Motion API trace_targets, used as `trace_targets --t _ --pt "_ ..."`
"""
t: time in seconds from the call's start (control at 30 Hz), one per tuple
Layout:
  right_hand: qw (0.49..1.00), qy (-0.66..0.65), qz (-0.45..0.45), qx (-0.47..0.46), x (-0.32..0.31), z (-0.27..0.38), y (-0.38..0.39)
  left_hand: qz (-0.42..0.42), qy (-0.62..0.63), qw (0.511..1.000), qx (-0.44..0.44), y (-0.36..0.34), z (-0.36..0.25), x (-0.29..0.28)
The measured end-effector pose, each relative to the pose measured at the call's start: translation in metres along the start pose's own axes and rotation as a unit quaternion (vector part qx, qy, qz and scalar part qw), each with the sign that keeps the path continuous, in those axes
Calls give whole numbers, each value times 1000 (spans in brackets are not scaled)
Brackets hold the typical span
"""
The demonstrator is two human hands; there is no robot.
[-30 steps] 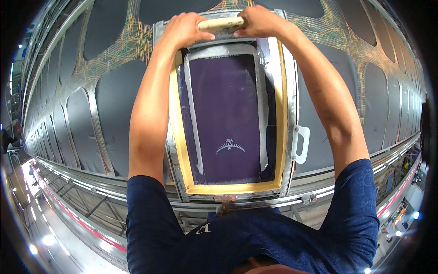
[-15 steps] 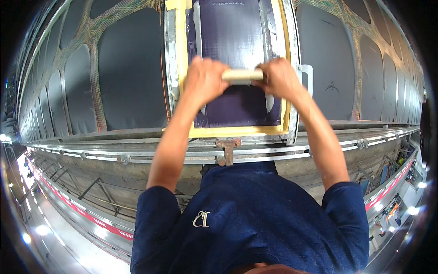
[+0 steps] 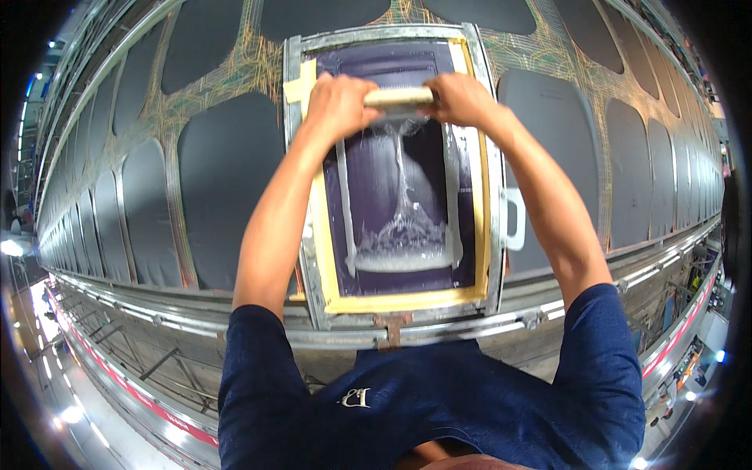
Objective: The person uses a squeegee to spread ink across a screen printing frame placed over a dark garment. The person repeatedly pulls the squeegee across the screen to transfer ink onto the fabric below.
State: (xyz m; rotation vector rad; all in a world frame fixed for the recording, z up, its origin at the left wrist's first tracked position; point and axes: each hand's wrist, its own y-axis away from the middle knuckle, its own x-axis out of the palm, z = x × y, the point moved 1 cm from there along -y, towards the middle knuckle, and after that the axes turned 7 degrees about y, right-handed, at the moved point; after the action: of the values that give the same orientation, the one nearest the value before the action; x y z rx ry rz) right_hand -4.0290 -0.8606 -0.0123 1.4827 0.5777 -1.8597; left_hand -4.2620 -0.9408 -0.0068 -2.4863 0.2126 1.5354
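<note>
My left hand (image 3: 340, 107) and my right hand (image 3: 459, 102) grip the two ends of a cream squeegee handle (image 3: 398, 96) over the upper part of a printing screen. The squeegee's blade is mostly hidden under the handle. The screen's purple mesh (image 3: 338, 208) carries milky smears and a pale band of paste (image 3: 403, 258) along its lower part. Yellow tape (image 3: 407, 301) lines the metal frame (image 3: 493, 274). A white loop handle (image 3: 513, 219) is fixed to the frame's right side.
Dark cut panels (image 3: 227, 188) lie in long rows on both sides and beyond the screen. A metal rail (image 3: 517, 321) with a rusty bracket (image 3: 393, 329) runs below the frame, in front of my body. A walkway with red strips (image 3: 674, 329) and lights shows at the lower edges.
The squeegee in my hands came down from the screen's top to lower middle, then moved back up to the upper part. A pale paste band and smears now show on the lower mesh.
</note>
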Motion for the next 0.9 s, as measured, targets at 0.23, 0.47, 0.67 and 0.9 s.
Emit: trace_targets --t 0.23,0.47,0.67,0.9 --pt "998 -2 59 4 -16 -72 -122 44 -13 998 -30 -120 76 -1" --pt "997 17 60 35 -12 -60 -108 61 -17 996 -67 -108 62 -6" --pt "998 -22 56 -3 -3 -6 -14 57 -1 998 -41 -18 13 15" --pt "998 -23 65 14 44 103 178 42 35 998 -12 180 -98 49"
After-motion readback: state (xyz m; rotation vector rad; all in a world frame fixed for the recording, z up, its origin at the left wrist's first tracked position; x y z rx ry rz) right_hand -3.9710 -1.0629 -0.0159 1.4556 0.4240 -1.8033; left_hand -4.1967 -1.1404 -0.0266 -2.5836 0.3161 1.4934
